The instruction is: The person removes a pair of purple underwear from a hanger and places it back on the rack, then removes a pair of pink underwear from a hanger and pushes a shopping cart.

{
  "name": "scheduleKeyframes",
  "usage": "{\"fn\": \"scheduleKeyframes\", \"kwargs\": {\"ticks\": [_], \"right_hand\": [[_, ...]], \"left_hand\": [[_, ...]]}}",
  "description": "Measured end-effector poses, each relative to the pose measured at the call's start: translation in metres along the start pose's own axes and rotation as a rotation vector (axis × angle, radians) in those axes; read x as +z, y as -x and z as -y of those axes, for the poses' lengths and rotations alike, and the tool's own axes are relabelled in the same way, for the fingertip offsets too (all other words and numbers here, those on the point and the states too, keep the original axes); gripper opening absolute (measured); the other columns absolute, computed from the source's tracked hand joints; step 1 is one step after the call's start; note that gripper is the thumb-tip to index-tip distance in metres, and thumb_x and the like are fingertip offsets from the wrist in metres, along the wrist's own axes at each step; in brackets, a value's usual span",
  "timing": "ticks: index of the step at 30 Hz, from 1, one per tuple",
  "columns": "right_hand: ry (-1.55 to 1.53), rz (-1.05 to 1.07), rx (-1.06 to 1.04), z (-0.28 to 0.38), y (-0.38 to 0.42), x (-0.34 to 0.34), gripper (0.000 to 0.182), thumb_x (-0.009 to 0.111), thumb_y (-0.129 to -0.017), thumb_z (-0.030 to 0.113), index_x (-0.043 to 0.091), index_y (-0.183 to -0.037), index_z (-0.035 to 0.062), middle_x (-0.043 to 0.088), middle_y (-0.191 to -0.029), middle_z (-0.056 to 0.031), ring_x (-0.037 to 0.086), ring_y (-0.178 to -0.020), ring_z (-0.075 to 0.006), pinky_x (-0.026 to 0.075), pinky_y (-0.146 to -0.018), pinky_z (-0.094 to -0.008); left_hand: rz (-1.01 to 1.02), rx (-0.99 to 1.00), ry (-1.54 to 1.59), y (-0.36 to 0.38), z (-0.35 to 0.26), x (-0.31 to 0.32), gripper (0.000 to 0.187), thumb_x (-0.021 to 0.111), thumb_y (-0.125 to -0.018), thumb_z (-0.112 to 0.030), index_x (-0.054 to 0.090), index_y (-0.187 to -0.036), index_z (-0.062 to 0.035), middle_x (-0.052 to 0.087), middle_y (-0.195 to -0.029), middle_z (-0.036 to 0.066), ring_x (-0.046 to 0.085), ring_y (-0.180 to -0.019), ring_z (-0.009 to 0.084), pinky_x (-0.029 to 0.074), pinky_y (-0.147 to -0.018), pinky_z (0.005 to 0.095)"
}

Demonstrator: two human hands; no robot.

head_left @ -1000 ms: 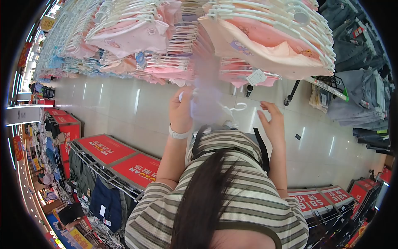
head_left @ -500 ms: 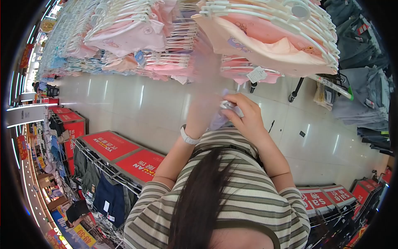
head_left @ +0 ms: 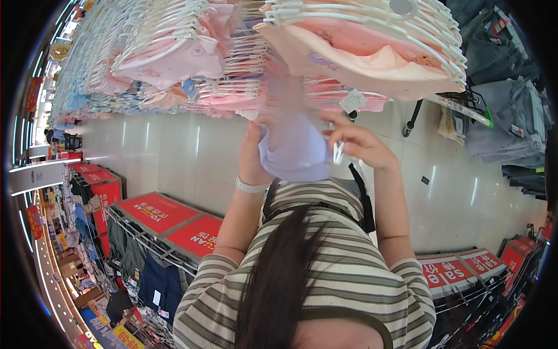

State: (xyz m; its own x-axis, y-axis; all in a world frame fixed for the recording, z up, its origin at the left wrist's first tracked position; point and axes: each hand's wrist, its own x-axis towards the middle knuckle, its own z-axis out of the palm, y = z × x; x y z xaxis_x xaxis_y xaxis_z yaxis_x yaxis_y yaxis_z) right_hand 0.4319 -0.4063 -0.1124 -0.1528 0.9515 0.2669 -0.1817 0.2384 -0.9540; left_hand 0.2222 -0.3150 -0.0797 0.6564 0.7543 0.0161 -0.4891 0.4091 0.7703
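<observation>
A small lavender garment (head_left: 295,152), its opening facing me, hangs in front of my waist. My left hand (head_left: 254,152), with a white watch on the wrist, is closed on the garment's left edge. At the right edge my right hand (head_left: 365,145) pinches a white plastic hanger (head_left: 338,152), of which only one end shows. A blurred patch hides the top of the garment and some of the left fingers. Just beyond the hands, peach garments (head_left: 372,67) hang on white hangers.
Rows of pink garments (head_left: 174,61) on hangers fill the far side. Grey trousers (head_left: 503,128) hang at the right. Low racks with red sign tops (head_left: 154,210) stand behind me on the left, and a red sale sign (head_left: 444,270) at the right. Pale tiled floor (head_left: 180,154) lies between.
My hands have moved apart, the left one to the left and the right one to the right. The lavender garment, bunched up before, is now spread out between them.
</observation>
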Motion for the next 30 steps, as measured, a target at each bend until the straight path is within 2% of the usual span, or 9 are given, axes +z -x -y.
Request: {"fn": "scheduleKeyframes", "kwargs": {"ticks": [3,7,11,14,16,18,19,25,30], "right_hand": [[-0.136,0.095,0.144,0.004,0.001,0.011,0.034,0.057,-0.086,0.034,0.059,-0.091,0.0004,0.052,-0.106,-0.0101,0.048,-0.098,-0.0199,0.037,-0.086,-0.0323],[-0.076,0.116,0.117,0.010,-0.006,0.015,0.034,0.059,-0.086,0.034,0.060,-0.092,0.0005,0.052,-0.104,-0.0094,0.049,-0.094,-0.0183,0.037,-0.084,-0.0311],[0.025,-0.001,0.107,0.013,-0.006,0.023,0.033,0.060,-0.085,0.032,0.059,-0.093,0.0001,0.051,-0.098,-0.0067,0.049,-0.089,-0.0156,0.038,-0.080,-0.0292],[0.015,-0.120,0.061,0.012,-0.006,0.026,0.032,0.060,-0.085,0.031,0.058,-0.094,0.0001,0.049,-0.095,-0.0051,0.049,-0.088,-0.0146,0.038,-0.079,-0.0275],[0.007,-0.186,0.039,0.013,-0.007,0.026,0.032,0.060,-0.085,0.030,0.058,-0.095,0.0001,0.049,-0.094,-0.0045,0.048,-0.088,-0.0142,0.038,-0.078,-0.0266],[0.108,-0.286,-0.046,0.017,-0.008,0.024,0.022,0.059,-0.082,0.016,0.058,-0.098,0.0017,0.049,-0.085,-0.0019,0.048,-0.080,-0.0129,0.038,-0.071,-0.0239],[0.110,-0.285,-0.042,0.018,-0.008,0.022,0.022,0.059,-0.082,0.016,0.058,-0.098,0.0017,0.049,-0.085,-0.0019,0.048,-0.080,-0.0129,0.038,-0.071,-0.0239],[0.209,-0.364,0.025,0.016,-0.002,0.012,0.018,0.061,-0.081,0.015,0.060,-0.094,0.0017,0.047,-0.082,-0.0001,0.040,-0.072,-0.0088,0.031,-0.063,-0.0214],[0.248,-0.381,0.005,0.014,-0.003,0.011,0.016,0.061,-0.081,0.012,0.060,-0.093,0.0017,0.047,-0.081,0.0000,0.040,-0.070,-0.0092,0.031,-0.062,-0.0213]], "left_hand": [[-0.006,0.009,-0.043,0.000,0.006,-0.001,0.043,0.040,-0.094,-0.044,0.052,-0.103,-0.0046,0.034,-0.061,-0.002,0.031,-0.051,0.0079,0.027,-0.045,0.0224],[-0.098,0.002,-0.175,0.003,0.007,-0.002,0.041,0.040,-0.094,-0.042,0.051,-0.104,-0.0035,0.039,-0.066,0.000,0.034,-0.055,0.0092,0.030,-0.049,0.0233],[-0.188,0.019,-0.203,0.003,0.004,-0.003,0.046,0.047,-0.091,-0.044,0.048,-0.113,-0.0039,0.044,-0.073,0.001,0.042,-0.065,0.0102,0.036,-0.057,0.0233],[-0.231,0.071,-0.245,0.006,0.005,-0.012,0.050,0.061,-0.085,-0.032,0.043,-0.122,-0.0043,0.049,-0.084,0.002,0.048,-0.078,0.0107,0.040,-0.067,0.0240],[-0.163,0.052,-0.578,0.011,0.005,-0.015,0.059,0.067,-0.077,-0.015,0.037,-0.128,-0.0044,0.052,-0.091,0.003,0.050,-0.083,0.0108,0.042,-0.074,0.0241],[-0.173,-0.014,-0.617,0.015,0.009,-0.028,0.056,0.065,-0.076,-0.008,0.040,-0.126,-0.0037,0.052,-0.092,0.003,0.051,-0.083,0.0105,0.042,-0.075,0.0244],[-0.179,-0.080,-0.659,0.016,0.010,-0.034,0.054,0.063,-0.074,0.000,0.042,-0.124,-0.0030,0.053,-0.093,0.003,0.051,-0.084,0.0101,0.042,-0.075,0.0246],[-0.120,-0.084,-0.605,0.020,0.002,-0.051,0.026,0.058,-0.080,0.002,0.056,-0.107,0.0005,0.057,-0.096,0.005,0.053,-0.088,0.0107,0.043,-0.078,0.0247],[-0.133,-0.057,-0.634,0.017,-0.002,-0.059,0.021,0.055,-0.082,0.001,0.057,-0.103,0.0022,0.060,-0.095,0.006,0.054,-0.090,0.0115,0.043,-0.081,0.0252]]}}
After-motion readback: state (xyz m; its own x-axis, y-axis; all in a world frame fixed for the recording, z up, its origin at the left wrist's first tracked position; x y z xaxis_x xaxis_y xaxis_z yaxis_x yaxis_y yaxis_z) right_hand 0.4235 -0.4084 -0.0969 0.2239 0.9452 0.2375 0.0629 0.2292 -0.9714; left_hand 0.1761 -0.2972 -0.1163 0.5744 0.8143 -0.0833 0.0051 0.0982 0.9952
